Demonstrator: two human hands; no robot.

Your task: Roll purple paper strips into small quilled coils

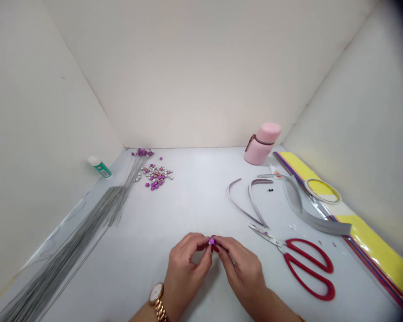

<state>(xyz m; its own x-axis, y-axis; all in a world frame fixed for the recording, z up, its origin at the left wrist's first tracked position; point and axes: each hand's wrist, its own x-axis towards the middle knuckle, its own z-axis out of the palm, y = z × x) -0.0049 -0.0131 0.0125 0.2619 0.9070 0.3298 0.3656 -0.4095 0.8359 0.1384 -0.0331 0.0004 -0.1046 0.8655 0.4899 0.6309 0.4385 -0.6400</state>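
Note:
Between my fingertips, low in the middle of the head view, is a small shiny purple paper star [212,241]. My left hand [190,257] pinches it from one side with thumb and forefinger. From the other side my right hand [237,259] pinches it too, so both hands are closed on the star and hide most of its edges. To the right lie scissors [282,246] with red handles, their blades pointing away to the left. Two narrow folded paper strips [238,203] rest beyond them. At the back left is a pile of purple, silver and pinkish stars [157,175].
Long grey wires [87,232] lie along the left side, some tipped with purple stars [143,152]. A green-and-white glue bottle [100,167] leans by the left wall. A pink flask [262,145], wide grey strips [309,214], a tape roll [322,191] and yellow sheets [372,246] occupy the right.

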